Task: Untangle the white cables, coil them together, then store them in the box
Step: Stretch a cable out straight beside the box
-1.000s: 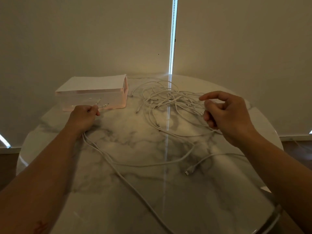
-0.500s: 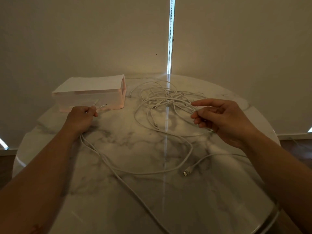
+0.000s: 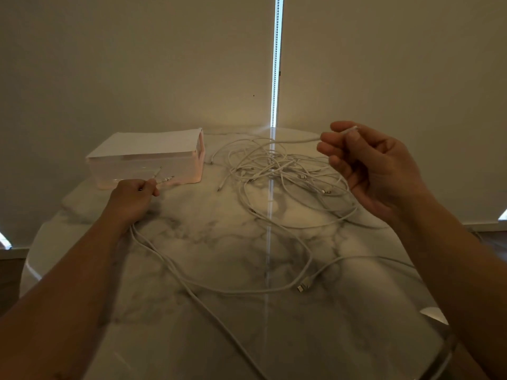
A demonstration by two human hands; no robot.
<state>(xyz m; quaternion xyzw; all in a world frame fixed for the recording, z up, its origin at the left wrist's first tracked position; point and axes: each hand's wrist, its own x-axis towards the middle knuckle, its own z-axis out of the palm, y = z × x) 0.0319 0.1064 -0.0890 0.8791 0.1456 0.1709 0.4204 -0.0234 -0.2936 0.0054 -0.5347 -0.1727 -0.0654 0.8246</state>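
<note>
A tangle of white cables (image 3: pixel 277 171) lies on the far middle of the round marble table (image 3: pixel 219 311). My left hand (image 3: pixel 131 197) rests on the table in front of the box and grips cable ends whose plugs stick out past its fingers. Two strands trail from it toward the near edge. My right hand (image 3: pixel 367 168) is raised above the tangle's right side and pinches one cable end between thumb and forefinger; that cable runs left into the pile. A translucent pinkish box (image 3: pixel 148 165) with a white lid stands at the far left.
A loose plug (image 3: pixel 301 287) on a cable lies on the table's near right part. Pale roller blinds hang behind the table, with a bright gap between them. The table's glossy rim curves along the near right.
My right hand has risen from the tangle with a cable end pinched in it, lifting that strand off the pile. My left hand has stayed in place by the box.
</note>
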